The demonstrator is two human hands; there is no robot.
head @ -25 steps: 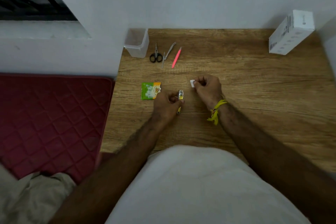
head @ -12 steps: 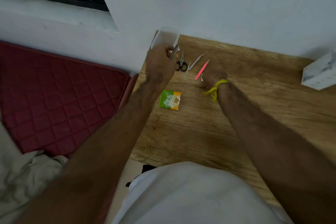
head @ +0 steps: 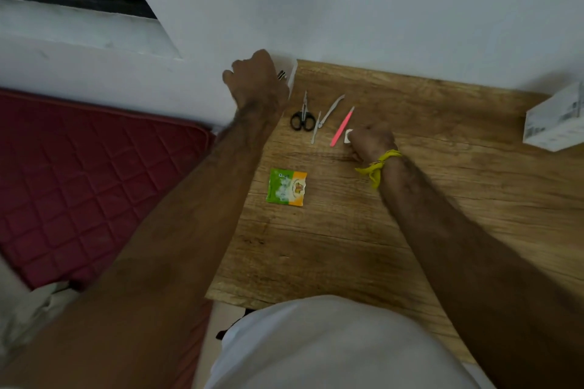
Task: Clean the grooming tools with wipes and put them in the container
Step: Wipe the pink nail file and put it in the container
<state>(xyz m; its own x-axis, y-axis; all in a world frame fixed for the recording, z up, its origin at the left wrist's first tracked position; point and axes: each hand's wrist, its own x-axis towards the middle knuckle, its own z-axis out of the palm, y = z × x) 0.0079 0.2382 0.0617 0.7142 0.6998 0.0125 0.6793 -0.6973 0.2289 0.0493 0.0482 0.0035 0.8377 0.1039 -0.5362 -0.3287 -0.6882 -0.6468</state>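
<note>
Left hand (head: 256, 79): held over the container (head: 292, 73) at the desk (head: 410, 230) far-left corner; fingers closed on a metal tool tip, barely seen; release was judged best made low inside the rim. Scissors (head: 302, 118), nippers (head: 328, 110), pink file (head: 342, 127): laid just beside, uncleaned. Right hand (head: 371, 144): fingers pinched on a white wipe (head: 348, 137), touching desk.

**Wood, metal, plastic, foil**

The table (head: 410, 199) is matt grained wood. At twelve o'clock lie scissors (head: 302, 115) with shiny metal blades and black plastic loops. The sachet (head: 286, 187) looks glossy; at nine o'clock, a quilted red cloth mat (head: 79, 167).
</note>
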